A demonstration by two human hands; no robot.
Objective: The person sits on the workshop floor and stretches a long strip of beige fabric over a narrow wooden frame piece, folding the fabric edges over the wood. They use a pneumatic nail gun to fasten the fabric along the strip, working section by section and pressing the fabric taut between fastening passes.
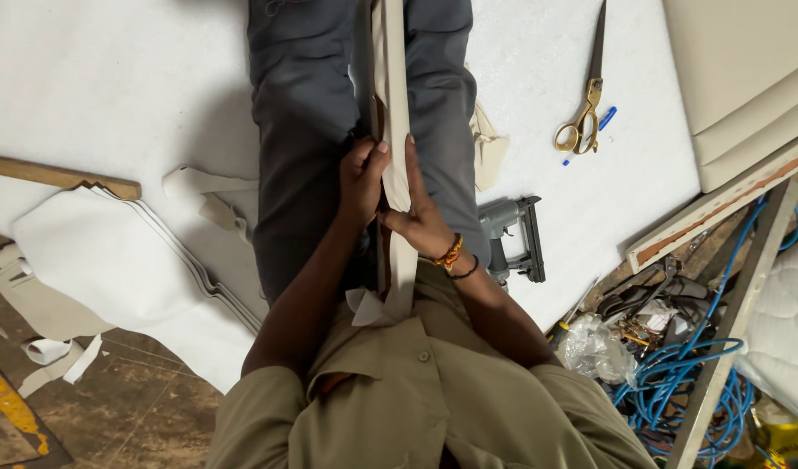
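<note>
Both hands, left hand (362,178) and right hand (416,213), close tight on the cream-wrapped slat (393,104): stiff core, soft slippery cover, probably light; best gripped mid-length.

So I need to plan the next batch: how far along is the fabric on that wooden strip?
Done: cream fabric already lies along the strip's far end. In hand: the left hand and right hand press fabric onto the wooden strip mid-length. Left: the near end hangs loose at the chest; staple gun and scissors lie unused.
</note>
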